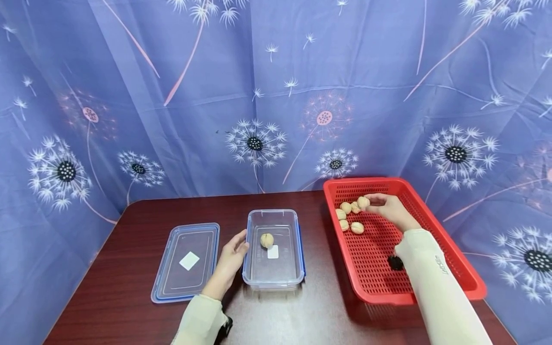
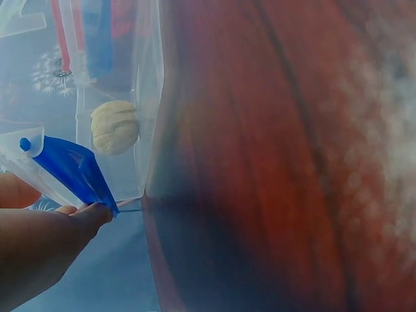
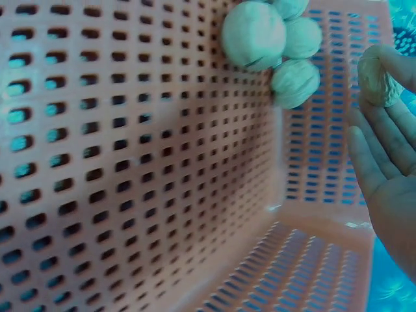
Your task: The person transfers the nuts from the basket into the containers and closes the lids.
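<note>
My right hand pinches a walnut between thumb and fingertips over the far part of a red basket. Several other walnuts lie along the basket's left side. In the right wrist view the held walnut sits at the fingertips, apart from the others. My left hand holds the left side of a clear plastic container, thumb and fingers at its blue latch. Inside the container is one walnut, near a white square label.
Left of the container, its clear lid with a blue rim lies flat, bearing a white square. Everything stands on a dark red wooden table. A blue dandelion-print curtain hangs behind the table and at both sides.
</note>
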The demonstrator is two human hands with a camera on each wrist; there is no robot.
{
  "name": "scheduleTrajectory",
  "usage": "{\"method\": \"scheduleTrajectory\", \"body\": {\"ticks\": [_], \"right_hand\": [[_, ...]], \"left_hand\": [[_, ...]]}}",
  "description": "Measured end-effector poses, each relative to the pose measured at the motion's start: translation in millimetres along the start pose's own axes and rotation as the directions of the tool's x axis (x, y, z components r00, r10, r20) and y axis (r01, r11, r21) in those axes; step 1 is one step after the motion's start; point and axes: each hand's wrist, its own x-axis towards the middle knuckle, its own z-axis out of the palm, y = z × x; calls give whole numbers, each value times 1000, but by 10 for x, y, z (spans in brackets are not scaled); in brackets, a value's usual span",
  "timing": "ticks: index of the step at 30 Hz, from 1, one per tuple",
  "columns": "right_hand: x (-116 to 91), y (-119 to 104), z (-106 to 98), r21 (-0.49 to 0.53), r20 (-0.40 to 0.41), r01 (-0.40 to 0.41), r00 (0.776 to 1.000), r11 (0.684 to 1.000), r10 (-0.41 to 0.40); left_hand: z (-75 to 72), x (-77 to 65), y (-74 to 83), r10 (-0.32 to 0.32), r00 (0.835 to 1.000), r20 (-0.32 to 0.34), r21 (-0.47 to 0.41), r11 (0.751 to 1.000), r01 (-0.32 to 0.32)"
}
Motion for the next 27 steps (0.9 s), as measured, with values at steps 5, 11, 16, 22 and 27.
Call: {"method": "scheduleTrajectory", "body": {"ticks": [5,11,16,22,27], "right_hand": [[-15,-158,7,-21,-1,46,999,999,-46],[-42,-393,69,-37,-9,122,992,992,-122],[-59,-586,144,-68,-27,176,984,982,-178],[-93,-828,262,-68,-34,240,970,968,-242],[-119,-1019,384,-44,-34,264,964,964,-265]], "left_hand": [[0,10,-18,-9,1000,-2,6,1000,9],[-8,3,-41,-24,1000,-7,10,1000,24],[-7,8,-42,-20,1000,-10,7,1000,20],[-6,14,-46,3,1000,-5,13,1000,-3],[-3,10,-36,-9,1000,-6,3,1000,9]]}}
